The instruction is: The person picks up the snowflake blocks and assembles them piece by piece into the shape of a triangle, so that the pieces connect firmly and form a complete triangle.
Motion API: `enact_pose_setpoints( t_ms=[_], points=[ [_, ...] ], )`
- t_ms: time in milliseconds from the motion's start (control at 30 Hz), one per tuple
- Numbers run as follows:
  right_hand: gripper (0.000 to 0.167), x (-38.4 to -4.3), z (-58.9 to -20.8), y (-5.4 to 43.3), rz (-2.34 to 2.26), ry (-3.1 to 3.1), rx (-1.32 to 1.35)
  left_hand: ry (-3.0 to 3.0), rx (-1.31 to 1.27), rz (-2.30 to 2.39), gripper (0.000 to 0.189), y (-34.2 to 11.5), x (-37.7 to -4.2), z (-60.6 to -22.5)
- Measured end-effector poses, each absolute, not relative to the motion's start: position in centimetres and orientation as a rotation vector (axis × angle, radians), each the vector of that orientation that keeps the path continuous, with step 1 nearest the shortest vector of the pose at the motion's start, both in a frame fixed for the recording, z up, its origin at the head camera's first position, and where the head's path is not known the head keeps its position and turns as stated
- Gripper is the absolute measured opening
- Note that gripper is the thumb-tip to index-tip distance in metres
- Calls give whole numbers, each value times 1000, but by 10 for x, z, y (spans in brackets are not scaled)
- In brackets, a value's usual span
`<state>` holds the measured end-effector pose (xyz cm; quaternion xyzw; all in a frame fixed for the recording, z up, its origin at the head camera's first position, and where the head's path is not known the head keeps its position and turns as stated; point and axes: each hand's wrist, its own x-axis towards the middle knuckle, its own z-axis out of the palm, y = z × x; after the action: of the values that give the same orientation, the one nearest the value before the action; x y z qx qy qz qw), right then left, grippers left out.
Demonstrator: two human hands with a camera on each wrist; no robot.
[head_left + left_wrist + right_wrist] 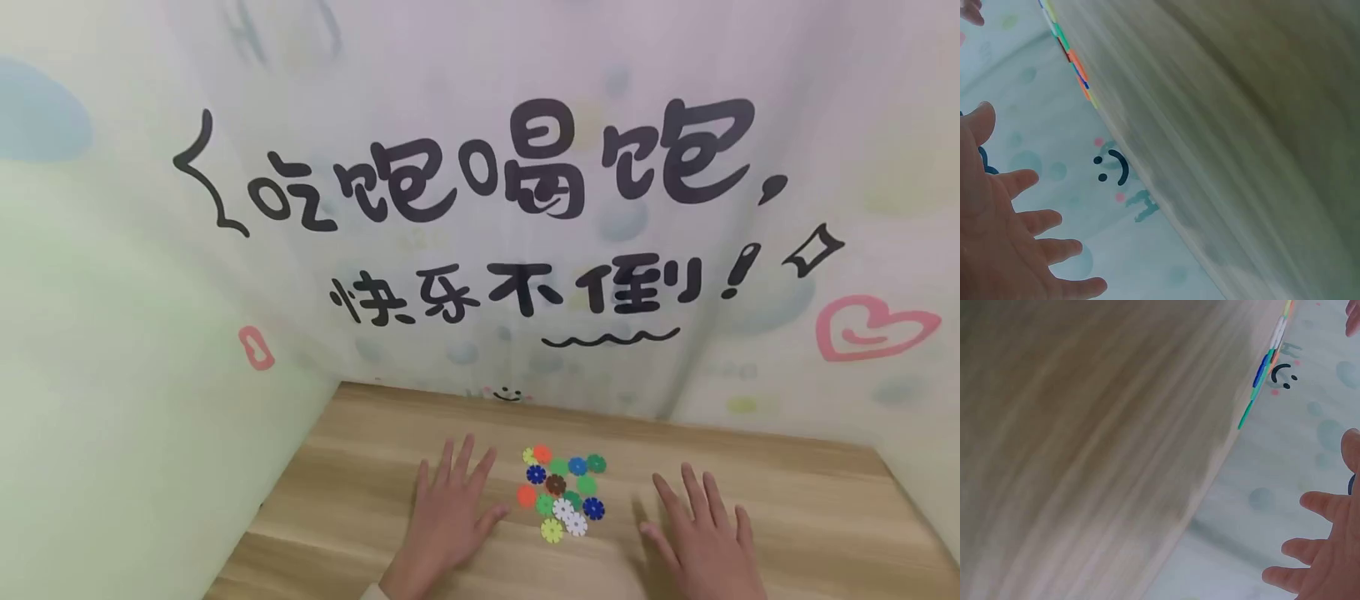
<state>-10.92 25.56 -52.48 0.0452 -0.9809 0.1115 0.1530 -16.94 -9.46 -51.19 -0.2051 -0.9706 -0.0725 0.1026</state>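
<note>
A cluster of flat, notched plastic discs lies on the wooden table, some overlapping. Among them are a brown disc, a dark blue disc, a white disc, an orange disc and a yellow-green disc. Left of the cluster is my left hand, palm down with fingers spread and nothing held. My right hand is to the right of the discs, its fingers likewise spread and holding nothing. Both wrist views show the hands above the table surface, with the discs edge-on in the distance.
The wooden table runs back to a pale fabric backdrop with large dark lettering and a small smiling face. A pale green side panel borders the table on the left.
</note>
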Motion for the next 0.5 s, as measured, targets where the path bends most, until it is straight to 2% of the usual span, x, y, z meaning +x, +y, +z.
enact_pose_setpoints(
  t_ms=[267, 500],
  points=[
    [64, -109, -509, 247, 334, -2883, 203, -2891, -625, -237, 80, -98, -166, -507],
    [59, -112, -509, 238, 417, -2832, 285, -2942, -700, -743, 75, -97, -171, -505]
  ],
)
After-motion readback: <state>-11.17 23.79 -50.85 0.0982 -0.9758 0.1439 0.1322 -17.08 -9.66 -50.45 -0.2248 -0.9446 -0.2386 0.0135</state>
